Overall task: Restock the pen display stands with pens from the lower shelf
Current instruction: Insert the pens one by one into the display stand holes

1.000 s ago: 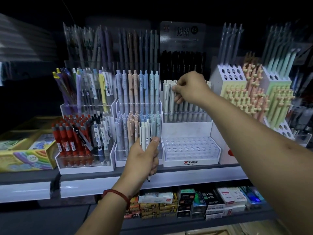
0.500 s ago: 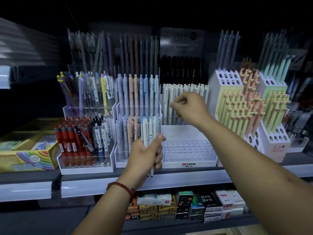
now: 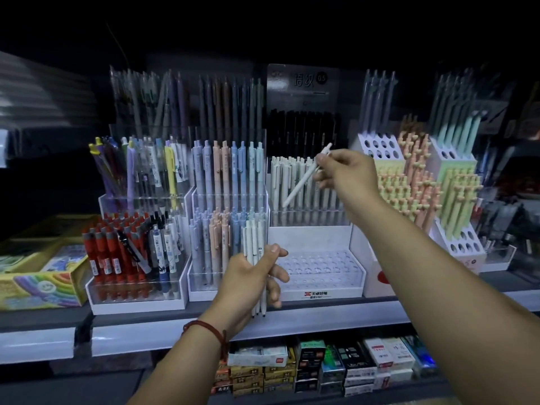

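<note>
My left hand (image 3: 251, 279) grips a small bunch of pale pens (image 3: 254, 244), held upright in front of the white display stand (image 3: 315, 292). The stand's front tier of holes (image 3: 320, 267) has no pens in it; its upper tier holds a row of white pens (image 3: 280, 182). My right hand (image 3: 343, 171) is raised before that upper row and pinches one white pen (image 3: 306, 175), which tilts with its tip down to the left. On the lower shelf, pen boxes (image 3: 330, 365) lie stacked under the stands.
Left of the white stand are a pastel pen stand (image 3: 228, 182) and a stand of red and mixed pens (image 3: 128, 252). White block holders with peach and green pens (image 3: 420, 182) fill the right. A rainbow box (image 3: 41, 282) sits far left.
My right hand came away from the upper row with one white pen pinched in it, lifted and tilted. My left hand stayed in place with its bunch.
</note>
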Demonstrator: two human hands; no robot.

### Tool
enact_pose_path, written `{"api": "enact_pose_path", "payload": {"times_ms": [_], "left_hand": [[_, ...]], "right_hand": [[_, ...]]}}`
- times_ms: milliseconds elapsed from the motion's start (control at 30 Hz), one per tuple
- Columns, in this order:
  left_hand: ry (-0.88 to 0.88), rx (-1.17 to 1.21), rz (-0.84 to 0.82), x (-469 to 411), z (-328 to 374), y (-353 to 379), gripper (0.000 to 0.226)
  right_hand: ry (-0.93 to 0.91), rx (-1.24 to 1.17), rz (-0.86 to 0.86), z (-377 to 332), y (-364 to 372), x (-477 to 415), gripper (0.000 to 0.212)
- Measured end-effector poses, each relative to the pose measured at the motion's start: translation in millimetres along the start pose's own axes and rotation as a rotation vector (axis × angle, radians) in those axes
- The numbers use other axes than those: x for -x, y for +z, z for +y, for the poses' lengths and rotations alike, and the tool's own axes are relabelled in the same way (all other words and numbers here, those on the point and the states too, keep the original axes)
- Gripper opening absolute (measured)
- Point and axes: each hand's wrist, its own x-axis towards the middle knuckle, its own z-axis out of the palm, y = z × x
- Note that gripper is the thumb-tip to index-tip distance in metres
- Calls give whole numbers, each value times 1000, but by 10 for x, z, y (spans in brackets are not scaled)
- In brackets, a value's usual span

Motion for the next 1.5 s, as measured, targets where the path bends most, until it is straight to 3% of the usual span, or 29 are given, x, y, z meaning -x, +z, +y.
{"api": "enact_pose_path", "payload": {"times_ms": [133,300,667,900,1033,1133,1200,1267,1367,1500], "left_hand": [[0,15,55,-41,-15,-22,30],[1,50,21,-74,48,-33,25],[5,60,18,-41,68,-12,23],[-3,42,30,-2,98,-12,26],[17,46,9,-26,136,30,26],[22,79,-18,-60,172,101,26],[24,109,-43,-81,192,173,24],[35,135,-59,-103,201,251,21],[50,140,-55,-132,207,320,31],[44,59,-38,-133,194,300,36]], "right_hand": [[-162,251,14,57,19,-146,15],[-194,546,-190,140,119,-176,21],[-206,778,-333,71,256,-282,25],[-51,641,-305,125,189,-218,25],[-137,724,-204,99,156,2,35],[-5,406,-478,-69,145,265,27],[77,358,-685,-135,132,377,19],[100,365,-738,-129,106,401,15],[135,301,-651,-124,31,343,14],[111,107,-378,-159,-76,157,11]]}}
